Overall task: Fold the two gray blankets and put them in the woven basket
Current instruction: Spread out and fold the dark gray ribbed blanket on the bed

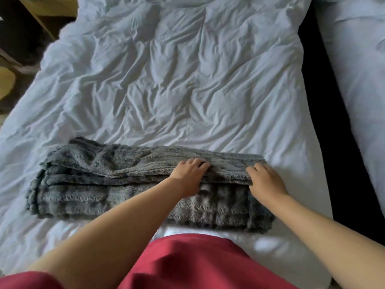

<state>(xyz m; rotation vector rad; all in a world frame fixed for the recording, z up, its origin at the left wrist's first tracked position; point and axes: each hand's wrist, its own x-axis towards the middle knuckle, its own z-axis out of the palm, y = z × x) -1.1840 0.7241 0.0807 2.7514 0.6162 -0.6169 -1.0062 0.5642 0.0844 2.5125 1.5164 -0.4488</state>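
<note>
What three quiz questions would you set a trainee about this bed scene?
1. True or false: the gray blanket lies folded on the white duvet.
2. Which grips the blanket? A: the left hand alone. B: the right hand alone. C: both.
3. Fill in: the woven basket is ____ in view.
Key: 1 true; 2 C; 3 not.

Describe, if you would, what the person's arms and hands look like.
Both arms are bare up past the elbows. The left hand and right hand show no gloves, rings or watch. A red garment covers the torso and the left shoulder.
</note>
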